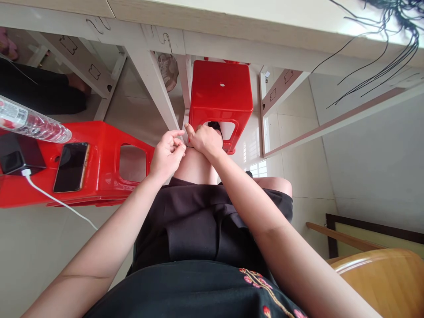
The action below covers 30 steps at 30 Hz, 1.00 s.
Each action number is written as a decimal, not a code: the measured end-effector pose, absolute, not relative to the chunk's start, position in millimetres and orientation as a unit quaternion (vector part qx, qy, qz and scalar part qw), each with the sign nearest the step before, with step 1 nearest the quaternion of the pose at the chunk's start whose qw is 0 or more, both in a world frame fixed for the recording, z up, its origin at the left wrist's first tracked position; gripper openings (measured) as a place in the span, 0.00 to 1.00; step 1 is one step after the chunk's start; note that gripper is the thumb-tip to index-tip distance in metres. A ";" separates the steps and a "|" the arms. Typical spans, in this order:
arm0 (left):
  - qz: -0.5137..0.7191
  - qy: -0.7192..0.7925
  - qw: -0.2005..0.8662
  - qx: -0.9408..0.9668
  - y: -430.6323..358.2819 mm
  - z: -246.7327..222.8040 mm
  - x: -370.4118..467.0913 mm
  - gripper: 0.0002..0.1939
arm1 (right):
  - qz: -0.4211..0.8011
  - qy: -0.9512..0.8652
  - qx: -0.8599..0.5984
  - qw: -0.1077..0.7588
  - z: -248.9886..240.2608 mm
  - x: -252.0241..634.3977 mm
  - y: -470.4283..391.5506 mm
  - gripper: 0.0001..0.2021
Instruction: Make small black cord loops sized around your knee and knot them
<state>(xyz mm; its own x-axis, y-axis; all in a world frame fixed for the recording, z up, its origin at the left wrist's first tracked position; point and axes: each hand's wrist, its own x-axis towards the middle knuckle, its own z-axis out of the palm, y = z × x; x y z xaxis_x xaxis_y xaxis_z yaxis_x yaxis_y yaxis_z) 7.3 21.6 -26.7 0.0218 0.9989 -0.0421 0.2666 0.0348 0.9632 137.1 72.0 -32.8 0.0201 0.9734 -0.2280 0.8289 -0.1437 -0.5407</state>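
Note:
My left hand (168, 155) is held over my bare knee (194, 165), its thumb and forefinger pinched together. A short piece of thin dark cord (190, 146) shows at those fingertips and runs across the knee toward my right hand. Palm down, my right hand (206, 139) lies over the knee with its fingers curled under. Its thumb side points at the left hand, and what its fingers hold is hidden.
A bundle of dark cords (397, 22) hangs over the table edge (232, 26). Red stools stand ahead (221, 88) and at left (99, 154). The left one bears a phone (71, 168), a plastic bottle (36, 121) and a dark box with a white cable (59, 201). A wooden chair (380, 278) is at right.

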 end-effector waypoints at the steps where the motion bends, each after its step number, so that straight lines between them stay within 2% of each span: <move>1: 0.410 0.564 0.448 0.559 21.6 -27.6 7.5 0.18 | 0.279 -0.642 -0.703 0.128 -33.5 136.9 72.3 0.35; 12: 0.378 0.593 0.537 0.466 15.5 -23.0 4.5 0.07 | 0.274 -0.641 -0.704 0.137 -40.0 137.7 74.4 0.35; 17: 0.396 0.604 0.478 0.500 13.7 -26.0 3.2 0.10 | 0.272 -0.643 -0.703 0.133 -40.3 138.1 74.1 0.34; 23: 0.426 0.568 0.480 0.516 17.0 -27.2 5.8 0.17 | 0.279 -0.647 -0.697 0.135 -36.8 137.5 72.1 0.31; 30: 0.412 0.564 0.457 0.551 18.1 -29.7 8.5 0.16 | 0.274 -0.648 -0.699 0.127 -36.2 136.6 72.0 0.31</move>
